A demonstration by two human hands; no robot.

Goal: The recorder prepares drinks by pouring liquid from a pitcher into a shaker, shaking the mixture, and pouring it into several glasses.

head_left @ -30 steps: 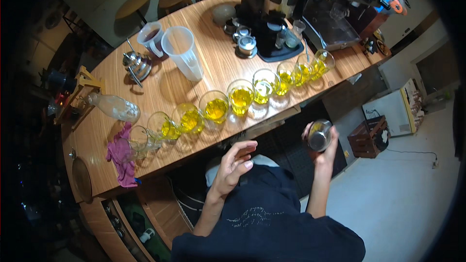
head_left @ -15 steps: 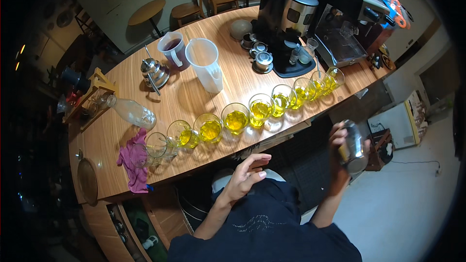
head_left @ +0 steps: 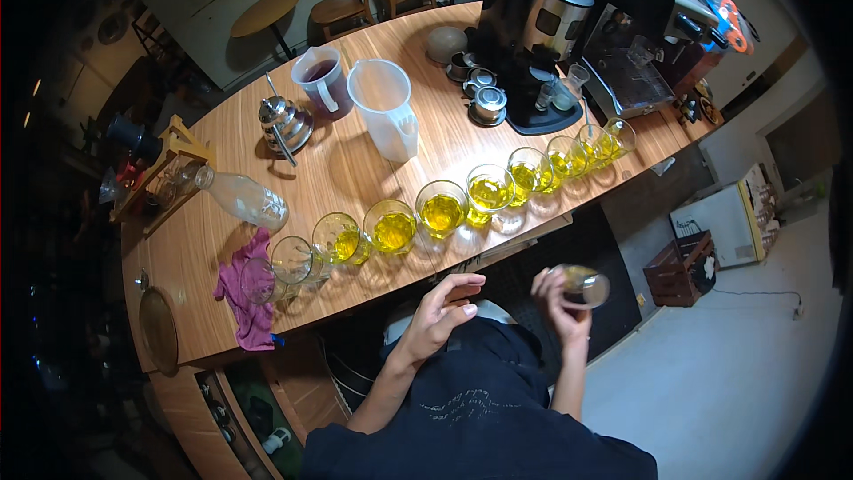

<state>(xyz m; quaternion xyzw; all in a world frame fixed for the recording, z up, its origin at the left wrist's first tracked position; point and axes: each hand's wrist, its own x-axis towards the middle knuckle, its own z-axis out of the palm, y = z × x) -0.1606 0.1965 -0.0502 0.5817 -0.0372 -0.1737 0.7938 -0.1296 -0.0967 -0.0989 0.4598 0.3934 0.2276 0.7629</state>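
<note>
My right hand (head_left: 562, 309) is wrapped round a shiny, see-through glass (head_left: 586, 288), tipped sideways beyond the counter's front edge; motion blurs it a little. Empty, with thumb and fingers apart, my left hand (head_left: 440, 316) hovers in front of the counter, nearest the middle of a long row of glasses. Several of these, such as one glass (head_left: 442, 213), hold a clear yellow liquid at the bottom. At the row's left end, an empty glass (head_left: 293, 253) stands beside another empty glass (head_left: 258, 283) by a crumpled purple cloth (head_left: 253, 324).
Behind the row stand a tall clear plastic jug (head_left: 382, 102), a jug of dark liquid (head_left: 324, 80), a metal press pot (head_left: 283, 124) and a clear bottle (head_left: 244, 198). Small metal coffee drippers (head_left: 487, 105), a black tray (head_left: 542, 120) and a coffee machine (head_left: 631, 71) occupy the far right.
My right hand has moved left and lower, and the glass in it has swung from upright to nearly sideways. My left hand has barely shifted. The view has turned slightly.
</note>
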